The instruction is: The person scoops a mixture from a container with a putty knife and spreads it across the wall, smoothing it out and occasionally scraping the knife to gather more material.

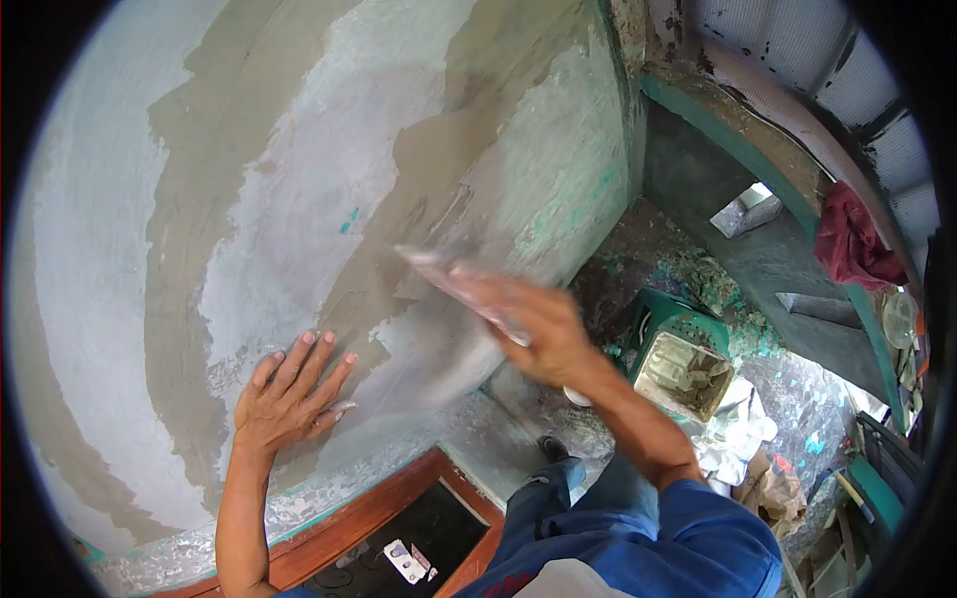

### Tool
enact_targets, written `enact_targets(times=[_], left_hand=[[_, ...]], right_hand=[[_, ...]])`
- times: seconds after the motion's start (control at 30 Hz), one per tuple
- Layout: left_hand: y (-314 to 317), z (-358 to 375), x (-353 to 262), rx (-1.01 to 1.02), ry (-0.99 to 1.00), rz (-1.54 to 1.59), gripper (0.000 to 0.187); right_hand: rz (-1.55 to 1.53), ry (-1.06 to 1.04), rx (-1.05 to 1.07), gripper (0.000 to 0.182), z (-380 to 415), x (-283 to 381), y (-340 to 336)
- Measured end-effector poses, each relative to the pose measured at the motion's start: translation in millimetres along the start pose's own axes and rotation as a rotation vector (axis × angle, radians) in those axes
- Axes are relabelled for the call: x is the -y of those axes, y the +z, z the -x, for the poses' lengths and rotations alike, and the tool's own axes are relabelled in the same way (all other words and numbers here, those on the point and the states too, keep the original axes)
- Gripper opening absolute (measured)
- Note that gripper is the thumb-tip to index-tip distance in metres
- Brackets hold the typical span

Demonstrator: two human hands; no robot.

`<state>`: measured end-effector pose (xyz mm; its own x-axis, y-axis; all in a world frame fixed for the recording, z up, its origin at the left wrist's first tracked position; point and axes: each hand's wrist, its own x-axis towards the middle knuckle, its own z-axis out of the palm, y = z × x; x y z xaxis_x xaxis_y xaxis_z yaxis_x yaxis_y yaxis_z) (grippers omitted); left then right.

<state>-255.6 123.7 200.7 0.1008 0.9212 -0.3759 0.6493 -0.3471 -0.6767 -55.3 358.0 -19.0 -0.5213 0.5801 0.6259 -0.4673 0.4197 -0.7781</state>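
Observation:
My right hand is wrapped around a plastering trowel, smeared by motion, with its long edge against the wall. Under and above the trowel runs a darker, wet-looking band of plaster. Lower on the wall, my left hand lies flat with its fingers spread and touches the surface beside that band. Another brownish plaster band curves down to the left of it. Pale grey patches and bits of green paint show between the bands.
A green container with a plaster-filled tray stands on the spattered floor at right. White plastic and a brown paper bag lie near it. Below is a wood-framed opening. A maroon cloth hangs on the ledge.

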Motion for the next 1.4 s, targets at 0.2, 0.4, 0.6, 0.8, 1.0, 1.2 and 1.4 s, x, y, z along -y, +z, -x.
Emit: enact_targets(times=[0.2, 0.4, 0.6, 0.8, 1.0, 1.2, 1.4], left_hand=[[4, -1, -3, -0.024, -0.001, -0.076, 0.065], [13, 0, -5, -0.063, -0.014, -0.138, 0.056], [8, -1, -4, -0.034, -0.003, -0.123, 0.056], [4, -1, -3, -0.004, -0.006, -0.08, 0.064], [1, -1, -4, 0.007, -0.027, -0.009, 0.079], [-7, -2, -2, -0.032, -0.05, 0.192, 0.085], [-12, 18, -9, -0.42, -0.035, 0.55, 0.071]], right_hand=[[0.873, -0.592, -0.001, 0.041, -90, -68, -91], [0.83, -0.642, 0.076, 0.062, -87, -158, -52], [0.549, -0.184, 0.082, 0.041, -17, -115, -96], [0.376, 0.025, -0.456, 0.032, -130, -102, -131], [0.434, -0.059, -0.47, 0.036, -131, -75, -67], [0.4, -0.195, -0.452, 0.048, -87, -51, 8], [0.443, -0.177, -0.317, 0.074, -15, -4, 108]])
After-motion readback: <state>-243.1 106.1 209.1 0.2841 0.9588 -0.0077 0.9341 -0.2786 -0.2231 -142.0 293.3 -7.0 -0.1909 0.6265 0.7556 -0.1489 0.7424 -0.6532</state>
